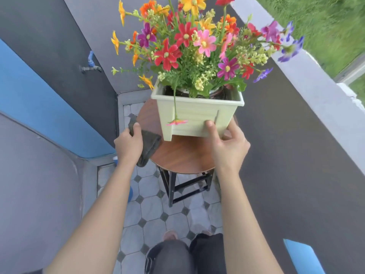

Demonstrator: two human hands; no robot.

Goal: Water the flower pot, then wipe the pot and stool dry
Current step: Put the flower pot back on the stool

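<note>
A pale green square flower pot (195, 113), full of bright flowers (189, 42), stands on a round wooden stool (181, 153) with black legs. My right hand (227, 143) grips the pot's lower right corner, thumb pressed on its front face. One pink flower droops over that front face. My left hand (128, 141) holds a dark grey cloth (148, 145) at the stool's left edge, just left of the pot's front left foot. The cloth hangs partly over the stool's rim.
A blue tap (90, 64) sticks out of the grey wall at the left. A white-topped parapet (308, 80) runs along the right, close to the stool. The floor (154, 210) is tiled. My legs (185, 256) stand just before the stool.
</note>
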